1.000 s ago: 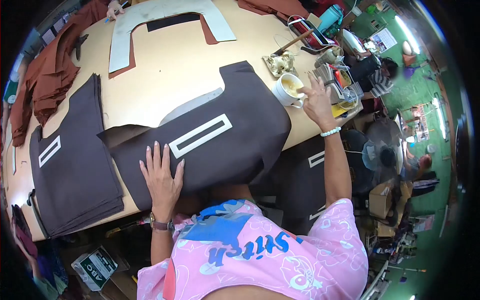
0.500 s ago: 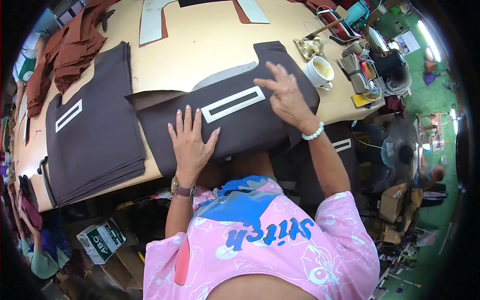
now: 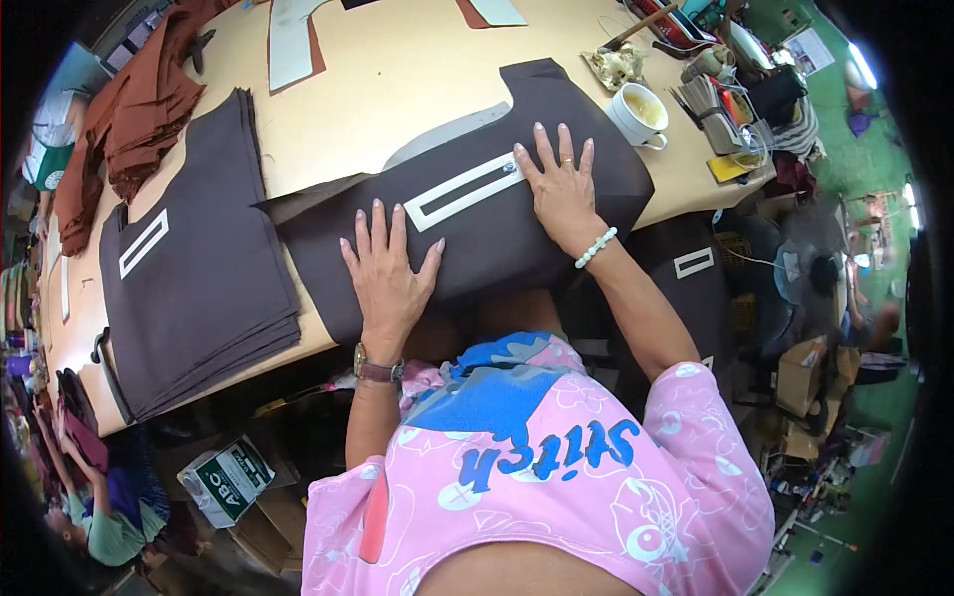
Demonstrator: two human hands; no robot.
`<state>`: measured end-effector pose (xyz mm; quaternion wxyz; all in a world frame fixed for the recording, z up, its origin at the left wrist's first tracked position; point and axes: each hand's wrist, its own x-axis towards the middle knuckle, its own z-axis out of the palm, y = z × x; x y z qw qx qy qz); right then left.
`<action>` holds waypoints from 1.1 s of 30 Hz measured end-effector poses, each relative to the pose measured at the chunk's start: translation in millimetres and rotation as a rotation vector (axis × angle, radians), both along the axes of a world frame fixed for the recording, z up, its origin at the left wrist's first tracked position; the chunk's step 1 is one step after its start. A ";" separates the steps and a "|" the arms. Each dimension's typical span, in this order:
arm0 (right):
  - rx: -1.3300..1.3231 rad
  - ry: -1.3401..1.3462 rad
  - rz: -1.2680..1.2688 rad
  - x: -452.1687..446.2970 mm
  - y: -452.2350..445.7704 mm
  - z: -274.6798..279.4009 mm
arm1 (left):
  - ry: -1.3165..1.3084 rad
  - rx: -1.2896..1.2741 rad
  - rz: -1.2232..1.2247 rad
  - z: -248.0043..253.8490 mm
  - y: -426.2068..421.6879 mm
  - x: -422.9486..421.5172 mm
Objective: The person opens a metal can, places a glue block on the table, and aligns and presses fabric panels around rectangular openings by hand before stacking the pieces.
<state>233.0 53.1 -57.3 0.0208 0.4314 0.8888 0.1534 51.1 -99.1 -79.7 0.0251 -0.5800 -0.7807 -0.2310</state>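
Note:
A dark brown fabric panel [image 3: 457, 268] lies over the table's front edge, bearing a long white rectangular frame strip [image 3: 437, 213]. My left hand [image 3: 391, 273] rests flat on the panel just left of the strip, fingers spread. On the strip's right end, my right hand [image 3: 564, 197] is laid with its fingers apart and its thumb near the strip. A small bluish spot, too small to name, shows beside that thumb. To the left sits a stack of similar dark panels [image 3: 194, 268], the top one carrying a white frame piece [image 3: 144, 243].
A white cup [image 3: 637, 114] of yellowish stuff stands on the table [image 3: 417, 74] at right, near a brush [image 3: 636, 28] on a crusted lump. Rust-coloured cloth [image 3: 149, 119] lies at far left. Another dark panel [image 3: 666, 298] hangs right of my arm. A person sits at lower left.
My right hand has come down from above the panel onto the strip's right end, its fingers spreading. My left hand stays flat on the panel. The view has shifted slightly.

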 end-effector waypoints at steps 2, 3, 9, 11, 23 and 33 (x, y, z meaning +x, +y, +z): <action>0.078 -0.102 0.003 -4.3 -4.0 0.9 | 0.002 0.000 0.002 1.0 -0.1 -0.6; 0.105 -0.151 0.008 -4.6 -9.1 1.9 | 0.003 0.002 0.001 1.0 -0.2 -0.3; 0.059 -0.195 0.009 -1.1 -7.1 8.6 | 0.001 0.002 -0.023 1.6 -0.1 -0.6; 0.054 -0.210 0.009 -2.7 0.3 6.9 | -0.059 0.042 -0.017 2.4 -1.5 -1.2; 0.061 -0.336 0.125 -3.8 -5.5 14.2 | -0.515 0.348 -0.016 3.4 -10.5 -11.1; 0.046 -0.288 0.190 -28.3 -28.5 11.5 | -0.576 0.392 -0.015 3.4 -12.4 -13.1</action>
